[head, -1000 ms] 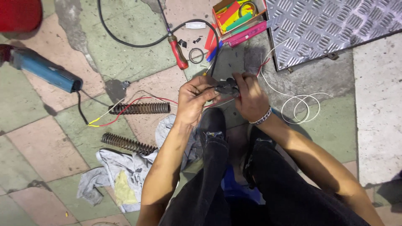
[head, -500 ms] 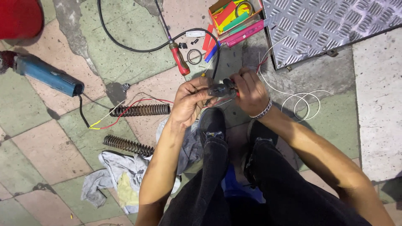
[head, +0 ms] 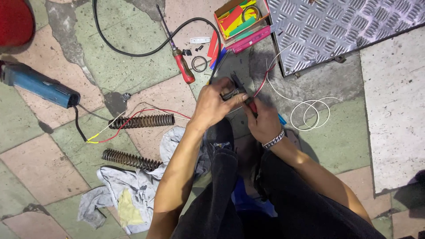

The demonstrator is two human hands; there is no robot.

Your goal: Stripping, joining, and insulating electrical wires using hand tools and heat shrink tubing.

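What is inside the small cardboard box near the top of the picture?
The cardboard box holds red, green and yellow strips and a yellow ring. What lies beneath them is covered.

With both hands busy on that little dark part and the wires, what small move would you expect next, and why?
Probably a small pinch or twist in place. The left hand steadies a small dark part, the right hand grips a red-handled tool against it, and a red wire and white wire run out from it.

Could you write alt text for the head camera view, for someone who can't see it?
Seen from above, a person's left hand and right hand work together on a small dark part trailing a red wire, over a tiled floor strewn with two coil springs, a red-handled screwdriver and a rag.
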